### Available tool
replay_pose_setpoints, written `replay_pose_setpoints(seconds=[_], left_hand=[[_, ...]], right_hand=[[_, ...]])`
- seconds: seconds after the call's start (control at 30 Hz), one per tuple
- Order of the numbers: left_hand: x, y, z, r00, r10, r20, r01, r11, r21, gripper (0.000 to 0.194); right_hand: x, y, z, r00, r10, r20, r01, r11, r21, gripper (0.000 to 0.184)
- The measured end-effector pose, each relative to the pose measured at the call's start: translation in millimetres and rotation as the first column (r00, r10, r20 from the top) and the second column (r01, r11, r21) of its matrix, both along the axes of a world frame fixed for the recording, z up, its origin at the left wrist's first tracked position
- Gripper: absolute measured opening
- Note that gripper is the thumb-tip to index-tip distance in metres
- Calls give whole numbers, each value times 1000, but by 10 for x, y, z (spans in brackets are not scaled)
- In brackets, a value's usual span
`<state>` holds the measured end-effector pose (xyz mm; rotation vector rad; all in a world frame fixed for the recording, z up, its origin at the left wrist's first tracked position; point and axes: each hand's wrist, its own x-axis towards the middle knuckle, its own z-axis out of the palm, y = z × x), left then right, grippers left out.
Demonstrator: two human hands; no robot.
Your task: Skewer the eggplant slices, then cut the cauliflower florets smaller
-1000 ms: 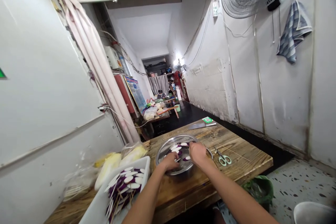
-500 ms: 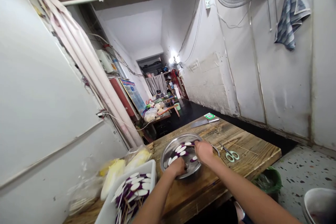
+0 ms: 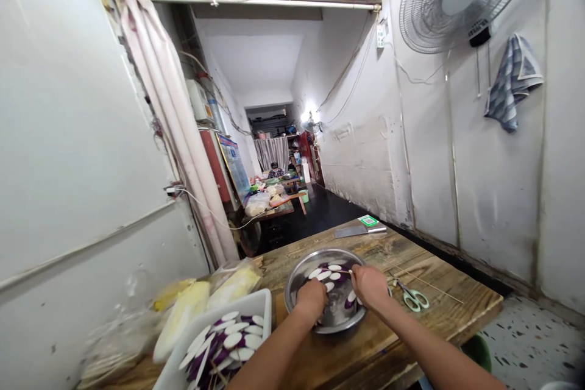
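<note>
A metal bowl (image 3: pixel 292 283) on the wooden table holds purple-skinned, white-faced eggplant slices (image 3: pixel 335 268). My right hand (image 3: pixel 369 286), at the bowl's right side, is closed on a thin wooden skewer (image 3: pixel 343 271) that points left toward the slices. Over the left part of the bowl, my left hand (image 3: pixel 311 301) has its fingers curled beside the slices; what they hold is hidden. A loose slice (image 3: pixel 350 299) lies low in the bowl near my right wrist. The white tub (image 3: pixel 269 304) at left contains many more eggplant slices with sticks among them.
Green-handled scissors (image 3: pixel 415 300) and a thin stick (image 3: pixel 432 284) lie right of the bowl on the table (image 3: pixel 475 295). A cleaver (image 3: pixel 351 231) and a green code card (image 3: pixel 368 220) are at the far edge. Plastic bags (image 3: pixel 183 317) sit behind the tub. A person (image 3: pixel 275 170) is far back.
My left hand has moved up toward the slices in the bowl. My right hand keeps its grip on the skewer. The head view has tilted, so everything has shifted.
</note>
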<state>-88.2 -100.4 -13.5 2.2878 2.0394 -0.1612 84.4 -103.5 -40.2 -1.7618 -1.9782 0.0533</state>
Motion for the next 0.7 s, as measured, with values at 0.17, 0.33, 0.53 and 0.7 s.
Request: replay_pose_setpoints(seconds=[0.17,0.33,0.53,0.7], left_hand=[[-132,352,-88,905,126,407,-167,984,67,32],[27,571,-139,773,172,610,-173,983,-58,22],[-16,748,-155,818,-26,575,178,961,-210,29],[-63,808,-62,552,239,799,-19,961,-274,23]], right_hand=[[75,60,32,994,33,-99,-37,999,-31,35],[337,43,159,908,175,-380,-213,975,-59,43],[596,-121,135,805,266,-530,-316,949,-3,29],[627,-370,104,621,216,-753,-394,917,-62,35]])
